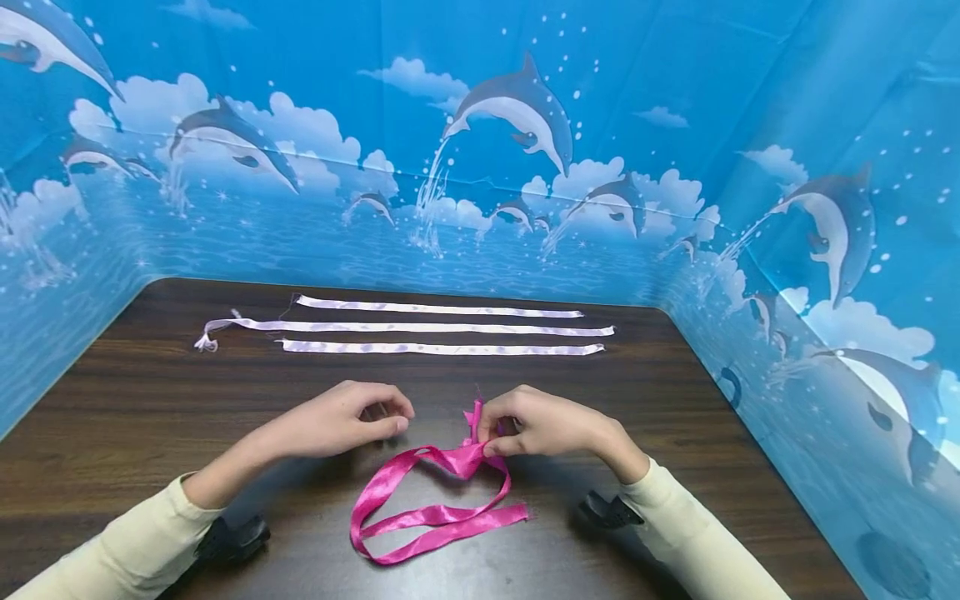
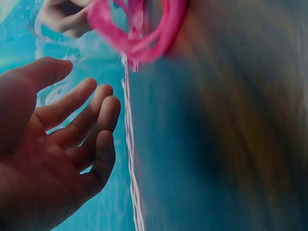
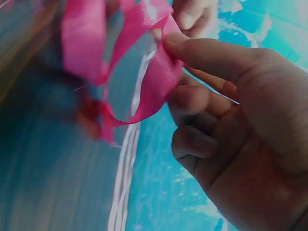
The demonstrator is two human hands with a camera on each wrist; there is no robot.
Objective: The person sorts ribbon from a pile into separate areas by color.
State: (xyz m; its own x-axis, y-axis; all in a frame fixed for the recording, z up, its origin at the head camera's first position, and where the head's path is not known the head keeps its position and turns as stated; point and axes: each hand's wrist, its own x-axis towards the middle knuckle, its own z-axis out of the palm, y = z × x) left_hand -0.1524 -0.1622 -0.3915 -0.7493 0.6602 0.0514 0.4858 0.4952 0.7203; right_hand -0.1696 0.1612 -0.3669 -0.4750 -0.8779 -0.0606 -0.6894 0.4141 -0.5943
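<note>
A shiny pink ribbon (image 1: 390, 483) lies in loose loops on the dark wooden table, its upper part lifted by my right hand (image 1: 536, 425). Thumb and fingers of that hand pinch the ribbon; in the right wrist view a loop of pink ribbon (image 3: 159, 82) hangs from the pinch. My left hand (image 1: 352, 421) hovers left of the ribbon, fingers loosely bent and holding nothing. The left wrist view shows this left hand (image 2: 67, 130) with its palm bare and fingers apart from the ribbon (image 2: 139, 43). A short pink end stands up beside the right fingers.
Behind the hands, pale lilac ribbons (image 1: 442, 349) lie side by side across the table (image 1: 150, 400); the middle one has a knotted left end. A blue dolphin-print sheet (image 1: 480, 225) walls the table's back and sides. Dark wrist straps (image 1: 232, 537) sit under both forearms.
</note>
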